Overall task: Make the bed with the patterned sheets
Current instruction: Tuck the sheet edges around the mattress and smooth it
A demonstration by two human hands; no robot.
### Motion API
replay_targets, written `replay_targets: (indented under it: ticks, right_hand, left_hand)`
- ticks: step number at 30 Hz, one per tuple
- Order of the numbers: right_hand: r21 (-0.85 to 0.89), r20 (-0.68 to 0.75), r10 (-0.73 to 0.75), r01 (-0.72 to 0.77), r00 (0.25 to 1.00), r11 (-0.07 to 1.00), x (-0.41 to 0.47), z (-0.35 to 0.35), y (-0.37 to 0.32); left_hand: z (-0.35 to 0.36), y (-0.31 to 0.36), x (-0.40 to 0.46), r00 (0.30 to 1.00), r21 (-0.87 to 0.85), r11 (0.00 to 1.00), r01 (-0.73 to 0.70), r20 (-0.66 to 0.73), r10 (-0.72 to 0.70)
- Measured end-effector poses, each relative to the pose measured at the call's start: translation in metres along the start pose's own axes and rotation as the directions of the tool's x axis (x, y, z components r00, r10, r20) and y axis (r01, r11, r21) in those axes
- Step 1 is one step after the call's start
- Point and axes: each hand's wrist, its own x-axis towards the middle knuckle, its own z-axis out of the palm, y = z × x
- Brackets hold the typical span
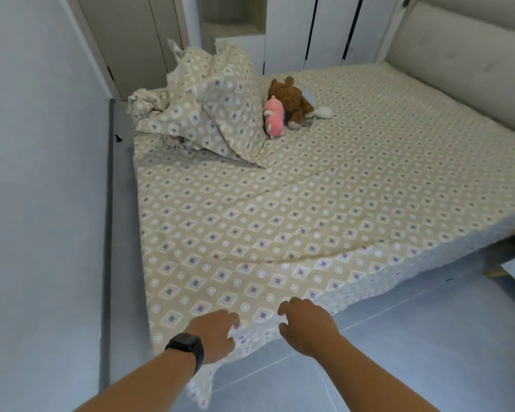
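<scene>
Sheet: the beige patterned sheet [295,203] lies spread over the bed, a few long creases running across it, its near corner hanging off toward the floor [414,352].
Left hand: the left hand [214,334], a dark watch [186,347] on its wrist, has its fingers curled into the sheet's near edge.
Right hand: the right hand [308,325] sits just beside it, fingers bent down on the same edge; whether it truly pinches the cloth, I cannot tell.
Pillows: patterned pillows [211,111] are heaped at the far left corner.
Toys: a brown plush [290,98] and a pink plush [274,115] lie touching beside them.
Headboard: a padded headboard [458,60] stands along the right.
</scene>
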Motion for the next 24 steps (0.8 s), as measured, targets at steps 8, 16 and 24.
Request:
replay_targets:
  ticks: [8, 16, 24]
  right_hand:
    - [-0.030, -0.332, 0.094, -0.110, 0.938, 0.994, 0.095, 0.156, 0.015]
    - [0.481, -0.764, 0.302, 0.192, 0.569, 0.855, 0.130, 0.260, 0.002]
    - [0.934, -0.300, 0.565, 0.357, 0.769, 0.009, 0.118, 0.268, -0.049]
  left_hand:
    - [0.097, -0.050, 0.111, 0.929, 0.231, 0.966, -0.117, -0.319, 0.188]
    - [0.153, -0.084, 0.147, 0.592, 0.274, 0.935, -0.225, -0.724, 0.354]
    - [0.181, -0.103, 0.112, 0.522, 0.338, 0.923, -0.182, -0.763, 0.382]
